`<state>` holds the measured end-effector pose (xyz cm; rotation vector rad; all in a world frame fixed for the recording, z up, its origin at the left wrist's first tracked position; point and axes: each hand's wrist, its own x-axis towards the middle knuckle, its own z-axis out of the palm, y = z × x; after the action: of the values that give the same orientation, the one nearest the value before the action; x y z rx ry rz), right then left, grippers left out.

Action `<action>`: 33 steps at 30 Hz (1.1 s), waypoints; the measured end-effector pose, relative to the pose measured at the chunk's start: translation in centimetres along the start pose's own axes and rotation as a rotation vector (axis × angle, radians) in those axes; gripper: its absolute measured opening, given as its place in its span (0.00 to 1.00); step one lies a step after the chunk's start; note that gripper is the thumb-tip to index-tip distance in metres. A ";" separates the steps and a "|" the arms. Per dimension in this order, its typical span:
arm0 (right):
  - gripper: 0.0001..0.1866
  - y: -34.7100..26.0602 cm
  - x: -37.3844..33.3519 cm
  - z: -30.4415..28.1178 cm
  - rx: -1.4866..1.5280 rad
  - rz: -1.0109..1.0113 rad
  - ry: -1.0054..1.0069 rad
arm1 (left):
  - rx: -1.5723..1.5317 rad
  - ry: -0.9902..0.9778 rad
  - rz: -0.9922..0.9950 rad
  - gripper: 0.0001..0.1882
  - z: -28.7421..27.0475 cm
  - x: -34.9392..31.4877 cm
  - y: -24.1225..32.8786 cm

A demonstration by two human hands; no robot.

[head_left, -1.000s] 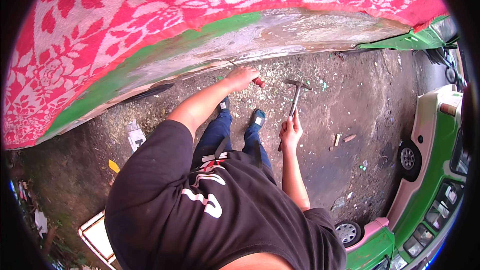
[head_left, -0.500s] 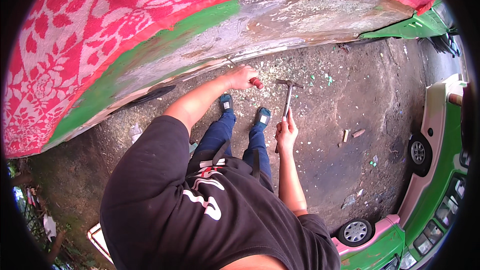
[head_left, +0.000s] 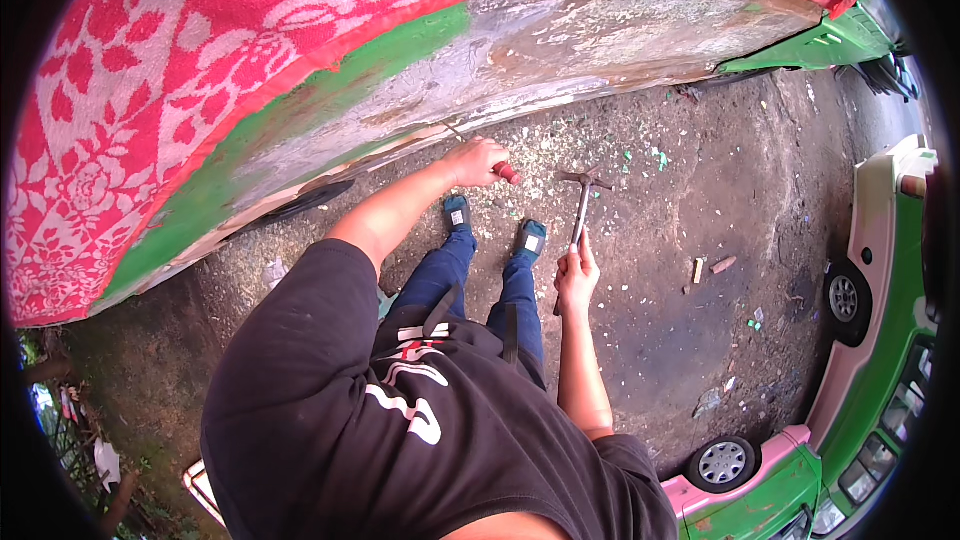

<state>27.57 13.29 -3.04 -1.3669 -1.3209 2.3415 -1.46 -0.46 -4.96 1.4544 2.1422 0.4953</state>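
My left hand (head_left: 474,162) is closed around a screwdriver (head_left: 506,173) with a red handle. Its thin shaft juts out past my knuckles toward the lower edge of the scraped body panel (head_left: 420,90), but I cannot tell whether the tip touches it. My right hand (head_left: 575,280) grips the handle of a hammer (head_left: 582,202) held upright over the ground. The hammer's head is to the right of the screwdriver's handle end, with a gap between them. The panel shows green paint on its left and bare grey and brown patches farther right.
A red and white flowered cloth (head_left: 240,40) drapes over the panel's top. Pale paint chips (head_left: 545,155) litter the rough ground around my shoes. A green and pink car (head_left: 860,340) stands at the right. Two small pieces, one a reddish stick (head_left: 723,265), lie before it.
The hammer's head has dropped slightly toward me and a little to the right. My left hand and the screwdriver have shifted slightly left and nearer.
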 end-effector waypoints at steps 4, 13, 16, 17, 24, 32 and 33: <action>0.25 0.1 0.0 0.1 -0.023 -0.006 -0.010 | 0.023 -0.046 -0.007 0.11 0.1 0.2 -0.2; 0.25 0.6 -0.4 2.3 0.084 -0.021 -0.004 | 0.043 -0.002 -0.017 0.11 0.1 0.9 -0.8; 0.25 -0.3 -1.1 3.1 0.153 0.016 0.021 | 0.110 0.012 -0.013 0.10 0.6 0.3 -1.3; 0.25 -0.2 -1.1 3.0 0.157 0.021 0.014 | 0.135 0.005 -0.007 0.10 0.7 0.2 -1.2; 0.25 2.7 -2.2 3.2 0.122 0.045 0.031 | 0.188 0.092 0.097 0.08 2.3 -0.4 -2.2; 0.26 7.3 -3.9 6.0 0.270 -0.042 0.106 | 0.228 0.208 0.149 0.08 3.3 1.1 -2.2; 0.26 7.5 -3.9 6.5 0.356 -0.090 0.185 | 0.222 0.213 0.152 0.08 3.2 1.2 -2.2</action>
<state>27.22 2.76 -4.69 -1.3395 -0.8461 2.1932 -1.55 -0.10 -8.97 1.7666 2.3231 0.4990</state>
